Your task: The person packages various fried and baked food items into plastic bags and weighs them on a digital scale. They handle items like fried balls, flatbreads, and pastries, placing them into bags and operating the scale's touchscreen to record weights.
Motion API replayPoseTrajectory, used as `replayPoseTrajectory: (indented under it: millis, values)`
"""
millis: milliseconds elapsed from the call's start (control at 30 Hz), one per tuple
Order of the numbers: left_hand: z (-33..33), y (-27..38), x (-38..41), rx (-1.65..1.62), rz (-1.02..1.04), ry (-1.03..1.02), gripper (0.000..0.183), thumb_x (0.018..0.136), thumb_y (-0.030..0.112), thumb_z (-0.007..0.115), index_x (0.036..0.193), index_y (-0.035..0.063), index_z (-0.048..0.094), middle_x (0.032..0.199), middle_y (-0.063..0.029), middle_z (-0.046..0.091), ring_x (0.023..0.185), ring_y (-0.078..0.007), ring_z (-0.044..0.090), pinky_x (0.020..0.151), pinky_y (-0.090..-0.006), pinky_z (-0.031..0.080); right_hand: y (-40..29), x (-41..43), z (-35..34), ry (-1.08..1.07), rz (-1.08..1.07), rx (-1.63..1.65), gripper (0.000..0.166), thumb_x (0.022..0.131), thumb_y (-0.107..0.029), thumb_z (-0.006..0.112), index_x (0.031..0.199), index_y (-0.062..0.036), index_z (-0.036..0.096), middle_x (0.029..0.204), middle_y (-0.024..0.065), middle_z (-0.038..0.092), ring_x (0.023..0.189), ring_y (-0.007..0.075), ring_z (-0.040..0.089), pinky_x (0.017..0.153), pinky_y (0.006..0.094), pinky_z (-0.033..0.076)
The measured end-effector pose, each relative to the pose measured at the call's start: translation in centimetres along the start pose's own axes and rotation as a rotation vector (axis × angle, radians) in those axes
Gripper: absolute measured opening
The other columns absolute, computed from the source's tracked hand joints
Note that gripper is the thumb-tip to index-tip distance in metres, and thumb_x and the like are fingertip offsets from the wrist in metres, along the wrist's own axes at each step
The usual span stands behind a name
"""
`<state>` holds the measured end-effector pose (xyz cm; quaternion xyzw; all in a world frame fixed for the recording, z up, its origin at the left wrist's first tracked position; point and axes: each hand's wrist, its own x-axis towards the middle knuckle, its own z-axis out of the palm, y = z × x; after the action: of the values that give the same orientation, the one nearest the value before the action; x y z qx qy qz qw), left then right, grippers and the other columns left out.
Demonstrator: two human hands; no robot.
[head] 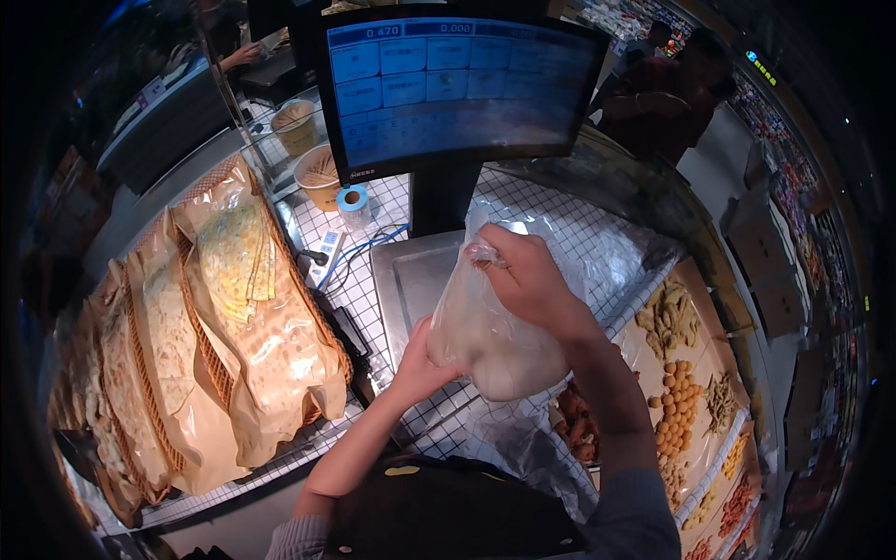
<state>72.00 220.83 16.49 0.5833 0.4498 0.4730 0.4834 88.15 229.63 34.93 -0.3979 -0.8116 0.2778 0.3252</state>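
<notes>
A clear plastic bag (500,350) with pale contents hangs in front of me, over the near edge of a metal scale plate (413,269). My right hand (521,276) grips its bunched neck, with a twist of film showing beside the thumb. Lower down, my left hand (423,364) cups the bag's left side; some of its fingers are hidden behind the film. What the bag holds is too blurred by the plastic to name. Behind the scale plate stands a touchscreen monitor (455,87) showing numbers and rows of tiles.
Flatbreads (273,350) lie in paper-lined wicker baskets at left. Paper tubs of wooden sticks (318,175), a label roll (353,199), a power strip (327,248) and cables sit by the monitor. Snack trays (675,406) flank my right arm. A person (651,105) stands beyond the counter.
</notes>
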Motion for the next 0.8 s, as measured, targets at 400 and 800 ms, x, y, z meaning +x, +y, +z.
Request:
replayPoseTrajectory:
  millis: [400, 800]
  values:
    - [-1.5, -2.2, 2.2, 0.559, 0.077, 0.248, 0.078, 0.072, 0.018, 0.080, 0.137, 0.0069, 0.039, 0.137, -0.0236, 0.034, 0.127, -0.0410, 0.037, 0.106, -0.0453, 0.034, 8.3, -4.2, 1.3, -0.015, 0.317, 0.004, 0.022, 0.088, -0.015, 0.062, 0.104, -0.0004, 0.059, 0.092, 0.0192, 0.063, 0.090, 0.0349, 0.062, 0.078, 0.0408, 0.048]
    - [-5.2, -1.9, -4.6, 0.543, 0.051, 0.434, 0.068, 0.076, 0.015, 0.076, 0.134, 0.0042, 0.042, 0.135, -0.0218, 0.037, 0.124, -0.0384, 0.041, 0.104, -0.0438, 0.036, 6.8, -5.3, -0.8, -0.020, 0.229, -0.121, 0.067, 0.078, -0.029, 0.076, 0.133, -0.0058, 0.047, 0.134, 0.0146, 0.047, 0.125, 0.0306, 0.043, 0.105, 0.0414, 0.036]
